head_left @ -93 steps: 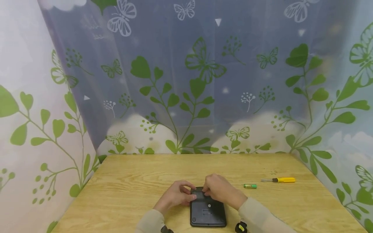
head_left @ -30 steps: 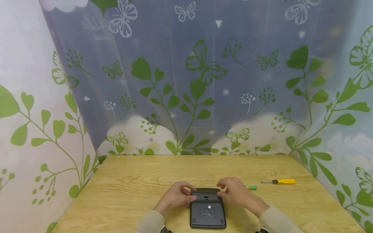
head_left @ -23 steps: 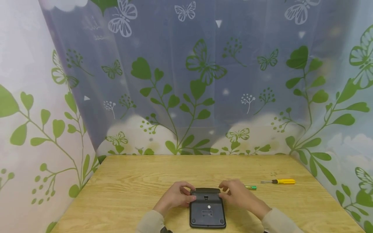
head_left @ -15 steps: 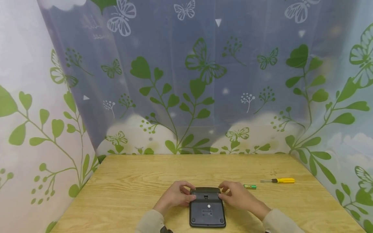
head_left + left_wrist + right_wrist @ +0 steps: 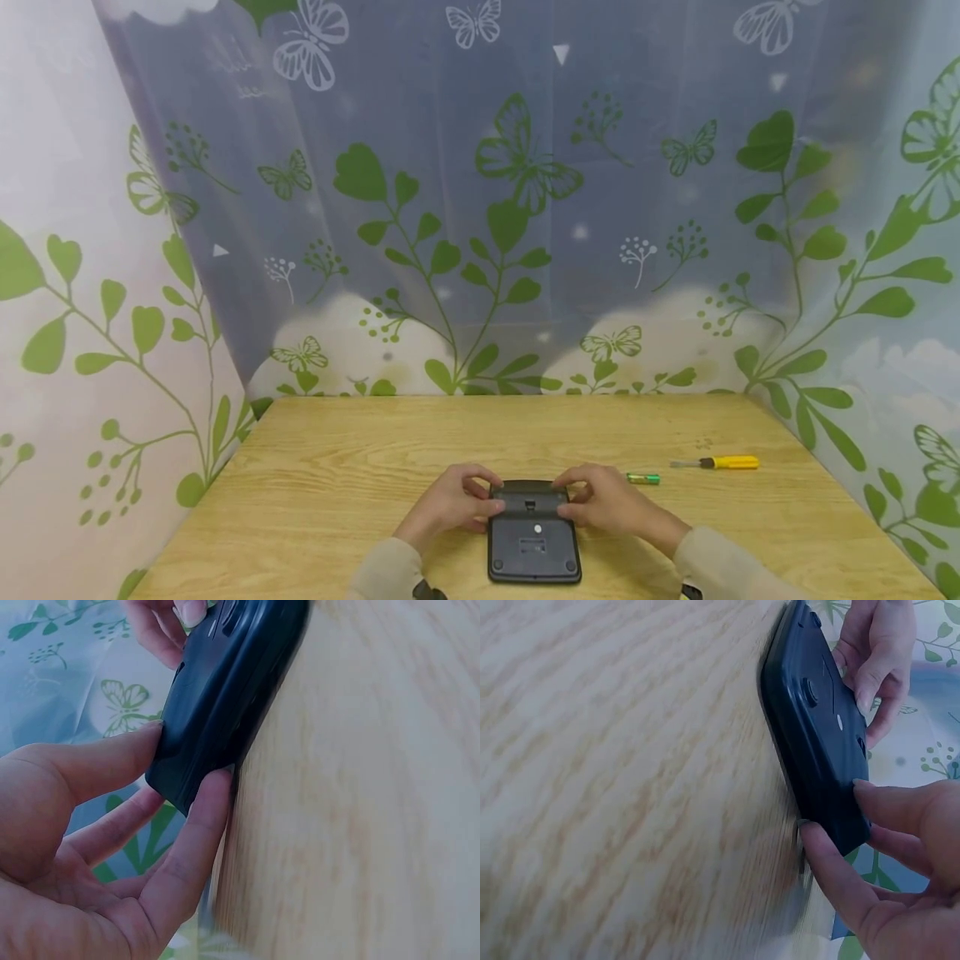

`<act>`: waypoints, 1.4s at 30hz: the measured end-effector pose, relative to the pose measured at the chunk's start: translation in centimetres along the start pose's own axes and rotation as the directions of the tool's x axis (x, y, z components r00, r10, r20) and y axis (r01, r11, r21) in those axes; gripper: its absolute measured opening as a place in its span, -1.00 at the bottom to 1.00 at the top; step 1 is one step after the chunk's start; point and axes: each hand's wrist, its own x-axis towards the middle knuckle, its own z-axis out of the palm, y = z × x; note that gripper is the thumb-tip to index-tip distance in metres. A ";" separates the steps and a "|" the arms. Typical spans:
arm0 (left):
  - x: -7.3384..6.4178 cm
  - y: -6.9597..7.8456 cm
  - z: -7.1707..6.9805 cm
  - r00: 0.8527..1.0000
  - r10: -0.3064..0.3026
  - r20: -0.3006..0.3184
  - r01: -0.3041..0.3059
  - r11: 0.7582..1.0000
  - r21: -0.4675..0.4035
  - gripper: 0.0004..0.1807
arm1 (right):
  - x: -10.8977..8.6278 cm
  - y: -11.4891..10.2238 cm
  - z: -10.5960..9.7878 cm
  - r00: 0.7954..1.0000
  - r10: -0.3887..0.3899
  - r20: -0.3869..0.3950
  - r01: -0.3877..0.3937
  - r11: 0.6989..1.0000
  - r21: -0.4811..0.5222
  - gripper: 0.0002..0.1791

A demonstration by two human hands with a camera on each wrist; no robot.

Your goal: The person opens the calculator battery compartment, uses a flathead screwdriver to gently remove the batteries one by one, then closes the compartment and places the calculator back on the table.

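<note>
A black calculator (image 5: pixel 517 560) lies back side up on the table, with round feet, a small label and a white dot on its back. My left hand (image 5: pixel 453 500) holds its far left corner. In the left wrist view the thumb (image 5: pixel 112 761) is on the back and a finger touches the side edge. At the far right corner, my right hand (image 5: pixel 606 502) pinches the case between thumb and index finger, as the right wrist view of the calculator (image 5: pixel 821 757) also shows. The calculator's front faces down and is hidden.
A green battery (image 5: pixel 643 479) lies just right of my right hand. Farther right is a screwdriver (image 5: pixel 731 462) with a yellow handle. The wooden table (image 5: pixel 360 442) meets a curtain (image 5: pixel 420 275) with leaves and butterflies at its back edge.
About three seconds ago my right hand was over the calculator's upper back; it has moved right to the far right corner and now grips it. My left hand stays in place.
</note>
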 end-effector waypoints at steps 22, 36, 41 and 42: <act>-1.2 0.4 -0.1 1.000 -0.027 -0.007 0.027 1.000 0.006 -0.45 | 0.1 -0.2 0.6 1.000 0.020 -0.015 -0.019 0.999 0.028 -0.60; -2.0 0.3 0.6 0.994 -0.103 -0.023 0.104 0.994 0.029 -0.69 | 0.3 -0.1 0.5 0.999 0.016 -0.031 -0.016 1.000 -0.010 -0.61; -1.9 0.3 0.8 0.995 -0.095 -0.022 0.095 0.995 0.032 -0.67 | 0.3 -0.1 0.5 0.999 0.025 -0.042 -0.026 0.999 -0.026 -0.62; -1.9 0.3 0.9 0.995 -0.094 -0.019 0.095 0.995 0.029 -0.66 | 0.3 -0.2 0.5 0.999 0.032 -0.043 -0.033 0.999 -0.031 -0.62</act>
